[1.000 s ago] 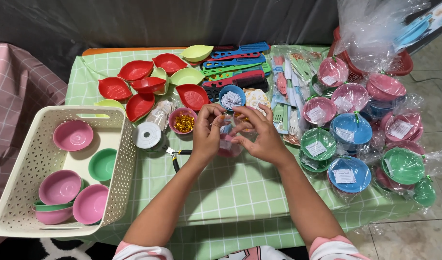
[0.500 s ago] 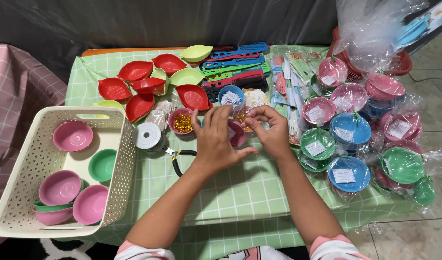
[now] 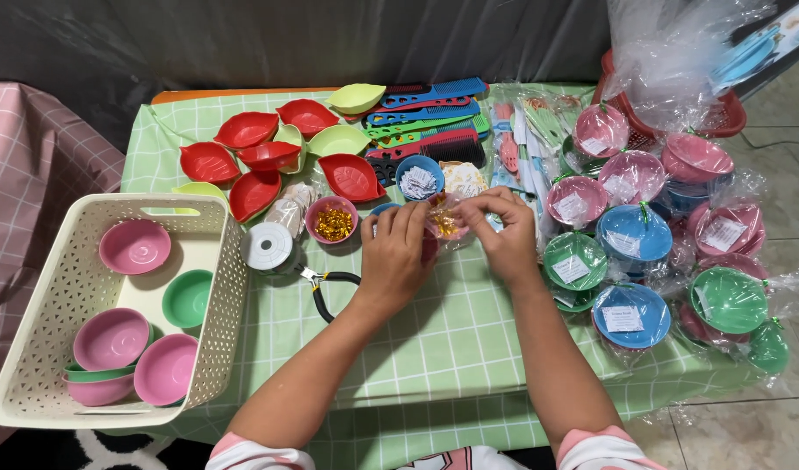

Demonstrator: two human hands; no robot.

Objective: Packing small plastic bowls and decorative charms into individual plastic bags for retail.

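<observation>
Wrapped bowl [image 3: 443,222] pinched between your left hand [image 3: 397,252] and right hand [image 3: 502,233], clear film bunched at top, gold tie there. Left of grip: cream basket [image 3: 216,296] holding bare bowls; pliers [image 3: 330,287] close by. Right of grip: wrapped bowls [image 3: 630,313], white square labels up.

The counter [image 3: 469,331] is covered by a green checked cloth. Behind the counter a dark curtain [image 3: 242,43] is hung; grey floor tiles [image 3: 765,426] are seen right of it.
</observation>
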